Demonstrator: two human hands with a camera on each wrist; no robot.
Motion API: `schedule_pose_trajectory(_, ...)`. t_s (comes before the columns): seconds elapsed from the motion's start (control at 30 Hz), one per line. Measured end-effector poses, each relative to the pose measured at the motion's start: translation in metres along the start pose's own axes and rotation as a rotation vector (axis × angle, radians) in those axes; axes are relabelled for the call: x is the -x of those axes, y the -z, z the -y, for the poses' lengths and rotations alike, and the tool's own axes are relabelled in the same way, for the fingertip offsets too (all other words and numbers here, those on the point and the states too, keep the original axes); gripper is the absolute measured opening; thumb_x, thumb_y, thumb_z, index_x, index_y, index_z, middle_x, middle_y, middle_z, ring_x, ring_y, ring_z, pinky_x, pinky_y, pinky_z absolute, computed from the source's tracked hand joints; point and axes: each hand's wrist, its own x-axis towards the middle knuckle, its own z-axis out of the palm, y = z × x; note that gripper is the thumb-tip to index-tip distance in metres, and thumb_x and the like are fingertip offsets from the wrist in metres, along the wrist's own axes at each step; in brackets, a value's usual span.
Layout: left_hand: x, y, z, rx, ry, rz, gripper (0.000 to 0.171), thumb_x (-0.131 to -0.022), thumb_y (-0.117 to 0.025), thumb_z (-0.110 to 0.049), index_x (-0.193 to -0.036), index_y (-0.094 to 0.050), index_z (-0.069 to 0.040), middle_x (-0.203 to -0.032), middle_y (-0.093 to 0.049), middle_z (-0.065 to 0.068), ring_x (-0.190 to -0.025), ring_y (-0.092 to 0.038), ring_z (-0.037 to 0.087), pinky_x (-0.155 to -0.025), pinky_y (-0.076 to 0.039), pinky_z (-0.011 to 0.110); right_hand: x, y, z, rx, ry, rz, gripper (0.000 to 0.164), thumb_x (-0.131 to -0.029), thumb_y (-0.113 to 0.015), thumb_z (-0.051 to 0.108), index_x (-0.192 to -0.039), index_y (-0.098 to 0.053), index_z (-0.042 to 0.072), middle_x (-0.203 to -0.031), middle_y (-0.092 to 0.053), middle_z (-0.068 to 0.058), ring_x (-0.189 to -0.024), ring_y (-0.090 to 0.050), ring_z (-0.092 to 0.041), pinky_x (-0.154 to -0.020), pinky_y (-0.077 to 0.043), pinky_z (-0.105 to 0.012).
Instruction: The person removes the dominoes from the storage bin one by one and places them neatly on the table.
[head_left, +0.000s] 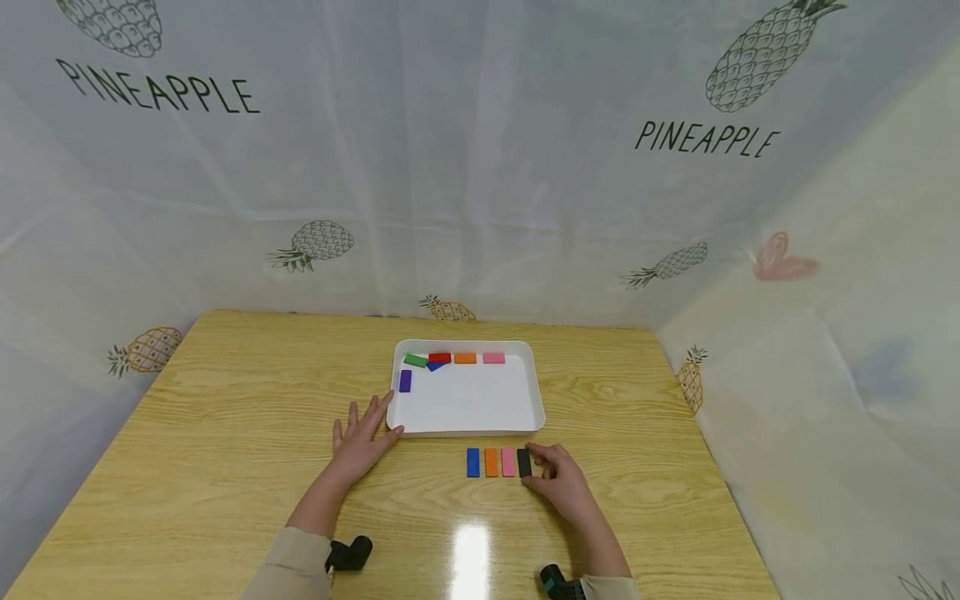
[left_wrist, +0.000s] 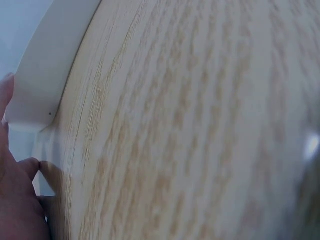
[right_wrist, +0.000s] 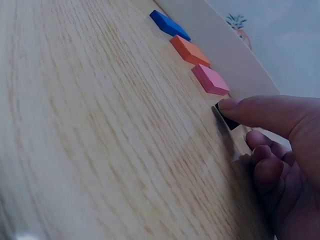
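Note:
My right hand (head_left: 562, 483) pinches a flat black block (head_left: 524, 463) lengthwise, thumb at its near end and a fingertip at its far end. In the right wrist view the thumb covers part of the black block (right_wrist: 231, 120). To its left, a pink block (head_left: 507, 462), an orange block (head_left: 491, 462) and a blue block (head_left: 472, 462) form a row on the table. My left hand (head_left: 358, 450) lies with fingers spread, its fingertips against the near left corner of a white tray (head_left: 465, 432).
Inside the tray, a green block (head_left: 416, 361), a red block (head_left: 439, 357) overlapping a blue one (head_left: 435, 367), an orange block (head_left: 465, 358) and a pink block (head_left: 493, 358) lie along the far side. A purple block (head_left: 406, 381) lies at the left. Printed cloth (head_left: 480, 208) hangs behind the wooden table (head_left: 247, 400).

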Motion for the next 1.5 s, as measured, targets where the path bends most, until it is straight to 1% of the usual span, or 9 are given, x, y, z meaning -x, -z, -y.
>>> schedule_pose_trajectory(0.17,-0.001,-0.001,0.001,-0.008,-0.002,0.002,0.075,-0.097,-0.051,-0.054,-0.158,-0.015,-0.029,-0.161,-0.007,0.019,-0.143,0.020,0.040,-0.105,0.022,0.061,0.003,0.001,0.000,-0.090,-0.013,-0.015,0.055,-0.077,-0.081,0.002,-0.129,-0.062,0.002,-0.100,-0.055,-0.008,-0.067,-0.044,-0.013,-0.056,-0.038,-0.021)
schedule_pose_trajectory(0.3,-0.001,-0.001,0.003,-0.012,-0.007,-0.001,0.075,-0.097,-0.051,-0.054,-0.158,-0.015,-0.029,-0.161,-0.008,0.019,-0.143,0.020,0.041,-0.105,0.022,0.061,0.007,0.003,0.008,-0.173,-0.017,-0.048,0.054,-0.079,-0.078,0.000,-0.130,-0.060,0.002,-0.105,-0.058,-0.013,-0.068,-0.049,-0.014,-0.055,-0.042,-0.022)
schedule_pose_trajectory(0.43,0.001,-0.001,0.002,-0.004,-0.012,-0.010,0.075,-0.097,-0.052,-0.052,-0.158,-0.016,-0.028,-0.161,-0.008,0.019,-0.143,0.020,0.041,-0.105,0.021,0.062,0.007,0.006,0.023,-0.190,0.015,-0.071,0.052,-0.082,-0.077,0.000,-0.131,-0.060,0.003,-0.110,-0.059,-0.017,-0.071,-0.055,-0.017,-0.058,-0.047,-0.025)
schedule_pose_trajectory(0.53,0.002,-0.001,0.002,0.003,-0.014,-0.020,0.074,-0.097,-0.053,-0.051,-0.158,-0.017,-0.028,-0.160,-0.009,0.020,-0.143,0.019,0.042,-0.105,0.021,0.062,0.002,0.007,0.037,-0.185,0.023,-0.044,0.052,-0.083,-0.076,0.002,-0.132,-0.059,0.003,-0.114,-0.058,-0.018,-0.076,-0.057,-0.017,-0.061,-0.049,-0.025)
schedule_pose_trajectory(0.77,0.002,-0.001,0.002,0.008,-0.015,-0.013,0.075,-0.096,-0.052,-0.054,-0.158,-0.017,-0.029,-0.161,-0.009,0.019,-0.143,0.019,0.041,-0.105,0.021,0.061,-0.020,0.009,0.059,-0.158,0.055,0.035,0.051,-0.085,-0.071,-0.004,-0.133,-0.055,-0.003,-0.113,-0.059,-0.024,-0.080,-0.057,-0.025,-0.063,-0.048,-0.025)
schedule_pose_trajectory(0.97,0.001,-0.001,0.003,0.001,-0.013,-0.007,0.076,-0.096,-0.051,-0.055,-0.158,-0.016,-0.029,-0.161,-0.008,0.019,-0.143,0.020,0.041,-0.104,0.021,0.062,-0.035,0.009,0.077,-0.100,0.091,0.073,0.048,-0.086,-0.073,0.004,-0.131,-0.058,0.000,-0.109,-0.061,-0.018,-0.079,-0.057,-0.020,-0.061,-0.047,-0.024)
schedule_pose_trajectory(1.07,0.001,-0.001,0.003,-0.003,-0.014,-0.010,0.075,-0.097,-0.051,-0.053,-0.158,-0.016,-0.029,-0.161,-0.008,0.019,-0.143,0.020,0.041,-0.105,0.021,0.061,-0.045,0.006,0.084,-0.075,0.121,0.084,0.047,-0.085,-0.074,0.004,-0.130,-0.059,0.001,-0.108,-0.061,-0.019,-0.079,-0.058,-0.020,-0.062,-0.049,-0.025)
schedule_pose_trajectory(1.27,0.002,0.000,0.002,-0.001,-0.011,-0.006,0.076,-0.096,-0.051,-0.054,-0.158,-0.016,-0.028,-0.161,-0.008,0.019,-0.143,0.020,0.041,-0.105,0.021,0.061,-0.064,-0.004,0.097,-0.051,0.144,0.123,0.044,-0.086,-0.074,0.005,-0.128,-0.062,0.007,-0.108,-0.062,-0.019,-0.080,-0.057,-0.021,-0.066,-0.049,-0.026)
schedule_pose_trajectory(1.5,0.002,-0.001,0.002,-0.011,-0.016,-0.014,0.075,-0.096,-0.051,-0.055,-0.158,-0.017,-0.029,-0.161,-0.010,0.019,-0.143,0.019,0.042,-0.105,0.020,0.062,-0.086,-0.022,0.106,-0.073,0.136,0.178,0.047,-0.086,-0.074,0.006,-0.130,-0.059,0.001,-0.109,-0.062,-0.018,-0.082,-0.057,-0.021,-0.068,-0.051,-0.025)
